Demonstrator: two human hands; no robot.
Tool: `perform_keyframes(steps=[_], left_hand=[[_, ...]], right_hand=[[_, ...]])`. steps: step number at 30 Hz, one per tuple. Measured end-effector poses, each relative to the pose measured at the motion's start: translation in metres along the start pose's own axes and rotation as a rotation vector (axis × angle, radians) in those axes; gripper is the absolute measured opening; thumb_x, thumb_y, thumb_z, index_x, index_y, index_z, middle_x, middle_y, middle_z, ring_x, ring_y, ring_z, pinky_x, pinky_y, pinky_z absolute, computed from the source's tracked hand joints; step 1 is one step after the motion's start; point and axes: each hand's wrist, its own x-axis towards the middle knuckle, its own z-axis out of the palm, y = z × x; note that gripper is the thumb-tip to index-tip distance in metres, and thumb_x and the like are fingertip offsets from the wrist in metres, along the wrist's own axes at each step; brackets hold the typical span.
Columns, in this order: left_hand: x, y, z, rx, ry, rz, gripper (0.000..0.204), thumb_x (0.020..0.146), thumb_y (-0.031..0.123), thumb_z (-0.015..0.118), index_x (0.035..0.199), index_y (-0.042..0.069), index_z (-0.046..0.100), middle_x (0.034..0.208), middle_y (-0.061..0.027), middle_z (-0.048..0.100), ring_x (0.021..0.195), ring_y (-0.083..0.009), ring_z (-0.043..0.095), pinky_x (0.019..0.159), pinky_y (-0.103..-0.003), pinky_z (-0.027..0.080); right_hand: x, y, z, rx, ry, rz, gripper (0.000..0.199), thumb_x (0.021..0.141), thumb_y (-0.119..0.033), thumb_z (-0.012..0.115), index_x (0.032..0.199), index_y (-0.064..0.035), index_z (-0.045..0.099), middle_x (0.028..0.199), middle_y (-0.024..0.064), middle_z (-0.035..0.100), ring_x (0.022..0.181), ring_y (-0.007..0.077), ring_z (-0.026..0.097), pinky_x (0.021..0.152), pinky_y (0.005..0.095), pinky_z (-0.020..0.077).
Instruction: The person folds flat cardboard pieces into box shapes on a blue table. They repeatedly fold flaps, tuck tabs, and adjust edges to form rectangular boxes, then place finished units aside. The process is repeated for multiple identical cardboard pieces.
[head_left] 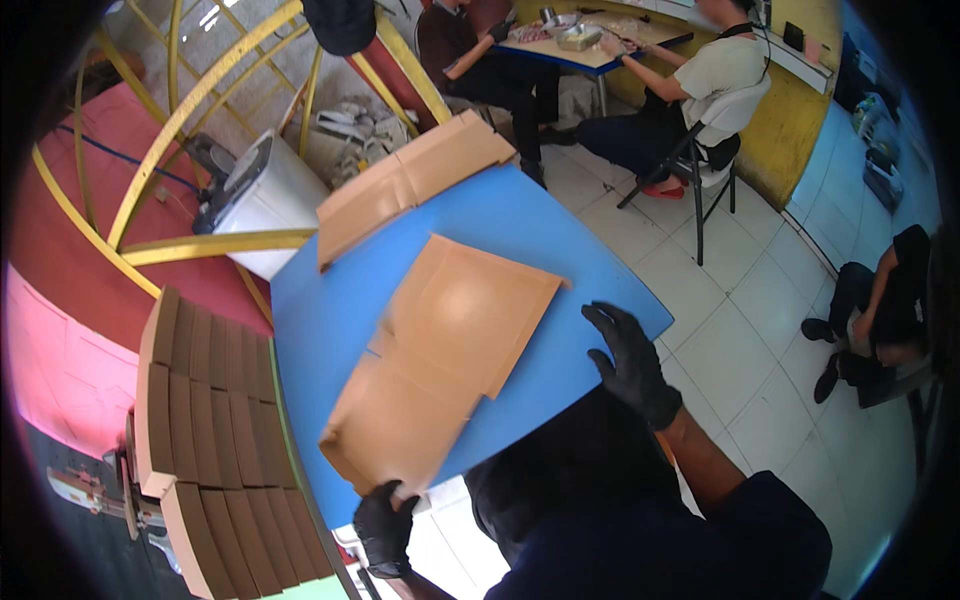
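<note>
A brown cardboard box blank [470,300], unfolded and creased across its middle, lies aslant on the blue table [600,340]. Its near left end is turned up and slightly blurred. At that near corner my left hand [385,532], in a black glove, has fingers and thumb curled on the cardboard's edge; the exact grip is partly hidden. My right hand [632,368], also black-gloved, hovers by the table's right edge, apart from the cardboard. Its fingers are spread and hold nothing. Along the table's far edge rests a folded cardboard piece [415,185].
Stacks of folded cardboard boxes [215,440] stand left of the table. Beyond are yellow metal bars [215,247] and a white bin [270,195]. Two people sit at another table [590,50]; another person [885,300] sits far right. Tiled floor [740,340] lies to the right.
</note>
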Motion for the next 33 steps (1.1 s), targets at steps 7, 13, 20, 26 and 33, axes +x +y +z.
perform_keyframes(steps=[7,13,20,26,33], left_hand=[[0.051,0.11,0.05,-0.416,0.074,0.303,0.044,0.077,0.016,0.087,0.117,0.007,0.072,0.12,-0.0135,0.071,0.113,-0.0326,0.066,0.095,-0.044,0.055],[0.099,0.166,0.103,-0.219,0.131,0.527,0.032,0.085,0.01,0.07,0.116,0.01,0.074,0.112,-0.0136,0.074,0.104,-0.0329,0.069,0.085,-0.042,0.056],[0.074,0.124,0.09,-0.348,0.005,0.399,0.022,0.088,0.005,0.065,0.102,0.011,0.081,0.097,-0.011,0.078,0.088,-0.0277,0.075,0.081,-0.037,0.057],[0.069,0.106,0.066,-0.6,-0.317,0.083,0.022,0.09,0.002,0.068,0.107,0.006,0.081,0.102,-0.0114,0.079,0.096,-0.0203,0.074,0.094,-0.033,0.055],[0.076,0.11,0.062,-0.561,-0.394,0.135,0.025,0.087,0.004,0.074,0.11,0.012,0.081,0.108,-0.0117,0.079,0.098,-0.0253,0.075,0.091,-0.033,0.056]], right_hand=[[0.012,0.006,0.005,-0.216,-0.229,-0.248,0.072,0.078,0.01,0.054,0.146,-0.013,0.056,0.153,0.0213,0.044,0.135,0.043,0.047,0.113,0.053,0.039],[0.01,0.026,0.016,-0.186,-0.233,-0.226,0.065,0.076,0.015,0.056,0.134,-0.0133,0.065,0.138,0.0141,0.061,0.118,0.0323,0.061,0.098,0.046,0.0473],[-0.005,0.035,0.02,0.01,-0.157,-0.257,0.044,0.084,0.007,0.061,0.12,-0.0153,0.071,0.108,0.0056,0.071,0.095,0.029,0.064,0.083,0.0428,0.0482],[-0.014,0.015,0.028,-0.061,-0.098,-0.085,0.011,0.089,-0.009,0.071,0.098,-0.0133,0.075,0.107,0.0047,0.067,0.093,0.0274,0.063,0.084,0.042,0.0485],[-0.02,-0.02,0.019,0.343,-0.129,0.094,0.02,0.088,0.0,0.068,0.106,-0.006,0.072,0.118,0.0119,0.063,0.104,0.0329,0.067,0.089,0.0416,0.0542]])
